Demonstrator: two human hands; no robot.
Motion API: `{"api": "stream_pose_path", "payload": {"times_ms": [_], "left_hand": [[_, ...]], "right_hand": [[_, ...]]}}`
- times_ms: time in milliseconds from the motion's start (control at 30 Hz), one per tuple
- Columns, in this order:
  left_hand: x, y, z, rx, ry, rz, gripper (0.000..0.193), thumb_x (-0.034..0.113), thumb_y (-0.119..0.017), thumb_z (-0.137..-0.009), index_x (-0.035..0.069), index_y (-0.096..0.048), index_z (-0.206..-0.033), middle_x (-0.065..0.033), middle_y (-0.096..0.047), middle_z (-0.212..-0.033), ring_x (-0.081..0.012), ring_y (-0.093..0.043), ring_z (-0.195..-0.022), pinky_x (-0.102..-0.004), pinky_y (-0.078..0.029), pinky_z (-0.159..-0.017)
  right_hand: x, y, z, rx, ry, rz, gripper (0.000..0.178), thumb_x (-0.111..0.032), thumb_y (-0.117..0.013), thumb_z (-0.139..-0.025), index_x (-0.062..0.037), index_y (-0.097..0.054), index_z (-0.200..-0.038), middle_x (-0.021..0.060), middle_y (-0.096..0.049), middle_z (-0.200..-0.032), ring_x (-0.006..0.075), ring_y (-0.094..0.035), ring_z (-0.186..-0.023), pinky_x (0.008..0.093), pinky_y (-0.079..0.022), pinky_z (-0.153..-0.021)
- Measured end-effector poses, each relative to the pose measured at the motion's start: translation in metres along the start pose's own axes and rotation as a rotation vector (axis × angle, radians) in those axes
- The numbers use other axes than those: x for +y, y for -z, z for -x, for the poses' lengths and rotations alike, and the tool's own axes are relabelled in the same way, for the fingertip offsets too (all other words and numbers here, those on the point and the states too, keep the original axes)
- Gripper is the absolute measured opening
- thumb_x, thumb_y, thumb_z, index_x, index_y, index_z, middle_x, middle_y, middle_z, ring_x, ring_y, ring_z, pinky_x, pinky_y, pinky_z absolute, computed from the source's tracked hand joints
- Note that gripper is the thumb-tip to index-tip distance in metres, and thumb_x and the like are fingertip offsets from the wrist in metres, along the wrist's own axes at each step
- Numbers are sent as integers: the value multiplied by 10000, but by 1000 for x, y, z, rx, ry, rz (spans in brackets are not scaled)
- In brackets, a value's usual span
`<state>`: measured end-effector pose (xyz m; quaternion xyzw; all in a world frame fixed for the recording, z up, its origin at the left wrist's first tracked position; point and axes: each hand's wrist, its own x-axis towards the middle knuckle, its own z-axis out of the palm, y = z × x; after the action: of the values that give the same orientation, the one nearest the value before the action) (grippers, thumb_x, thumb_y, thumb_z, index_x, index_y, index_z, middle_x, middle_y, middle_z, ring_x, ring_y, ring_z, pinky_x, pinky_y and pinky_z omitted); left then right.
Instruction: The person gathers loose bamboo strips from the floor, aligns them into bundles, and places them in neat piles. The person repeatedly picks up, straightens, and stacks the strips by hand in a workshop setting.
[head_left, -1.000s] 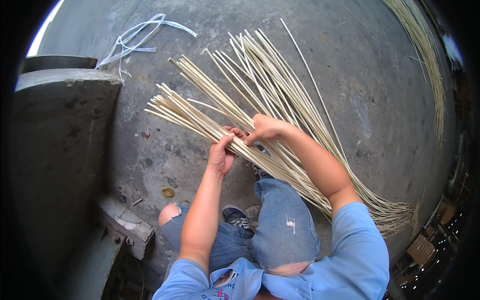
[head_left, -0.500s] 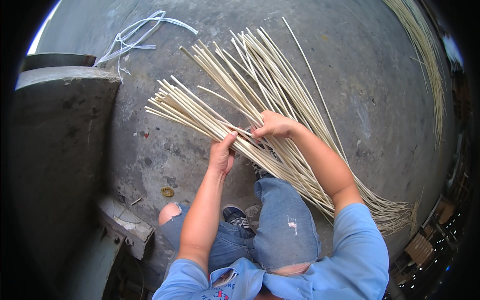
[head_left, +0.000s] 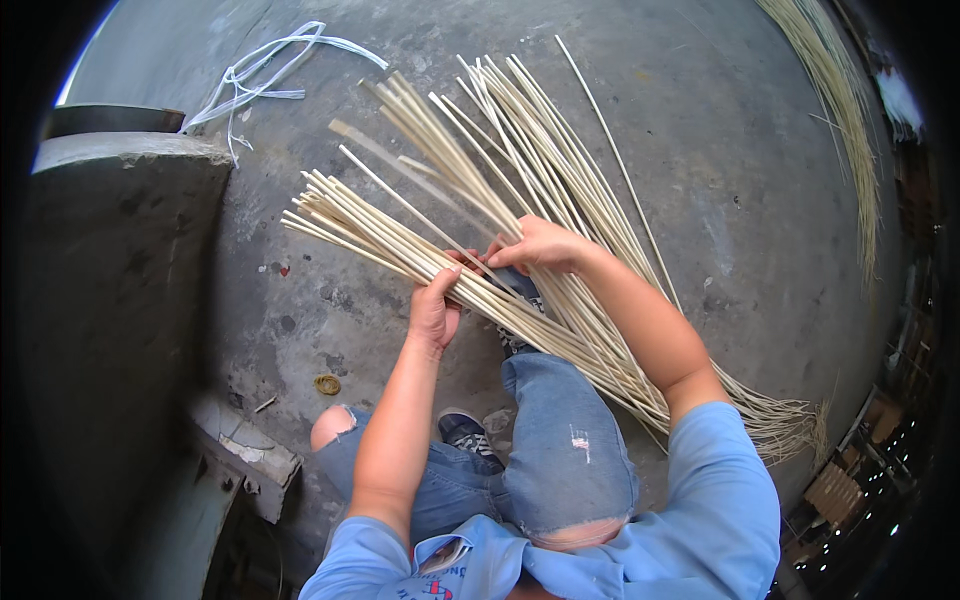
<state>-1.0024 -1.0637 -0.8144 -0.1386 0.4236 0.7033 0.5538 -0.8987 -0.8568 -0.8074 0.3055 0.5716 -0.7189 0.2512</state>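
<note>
My left hand is wrapped round a bundle of pale rattan canes, its thumb on top. Just to the right, my right hand grips a smaller bunch of canes, whose far ends are smeared by motion. One loose cane slants between the two bunches toward my fingers. Beyond my right hand, more canes lie fanned on the floor. All the canes run together to the lower right, over my knee and under my right arm, into a thin, tangled end.
White plastic straps lie on the concrete floor at the far left. A dark block-like structure stands on my left. A small yellowish coil rests near my left knee. Another cane bundle stretches along the far right.
The bunch in my right hand has shifted slightly and its tips are swinging. One cane has moved away from it toward the left bundle. My left hand has moved slightly left.
</note>
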Motion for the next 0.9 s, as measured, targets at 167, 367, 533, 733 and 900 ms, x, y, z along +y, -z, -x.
{"api": "stream_pose_path", "payload": {"times_ms": [167,367,533,733,900], "left_hand": [[-4,-2,3,7,-36,44,369,21,-554,-902,-23,-511,-1266,-210,-626,-1276,-351,-633,-1181,-452,-526,-1035],[-4,-9,-1,-31,-37,63,327,10,-579,-901,-18,-541,-1225,-183,-639,-1252,-302,-652,-1139,-422,-544,-1000],[-3,-5,1,110,-97,-88,252,44,-651,-906,-6,-606,-1149,-116,-691,-1059,-227,-689,-974,-359,-575,-879],[0,-10,-4,74,-64,-135,239,65,-674,-907,-2,-626,-1131,-106,-707,-1023,-212,-704,-926,-346,-584,-839],[-2,-16,-3,146,-111,-98,240,54,-659,-900,-10,-626,-1129,-120,-715,-1018,-230,-714,-932,-364,-587,-844]], "right_hand": [[-3,-17,1,-21,1,-92,311,-154,-834,-747,6,-739,-996,62,-686,-805,123,-575,-651,302,-456,-596],[14,-22,-4,29,87,-191,310,-139,-829,-732,34,-728,-969,69,-690,-841,123,-605,-705,294,-476,-638],[4,-31,1,114,34,102,321,-208,-787,-769,8,-735,-999,81,-701,-803,120,-622,-722,311,-501,-671],[9,-32,6,299,168,249,350,-234,-760,-738,35,-729,-959,143,-707,-769,182,-662,-717,345,-530,-700],[2,-26,12,289,165,189,342,-225,-734,-741,32,-725,-967,140,-709,-773,195,-671,-719,345,-529,-700]]}}
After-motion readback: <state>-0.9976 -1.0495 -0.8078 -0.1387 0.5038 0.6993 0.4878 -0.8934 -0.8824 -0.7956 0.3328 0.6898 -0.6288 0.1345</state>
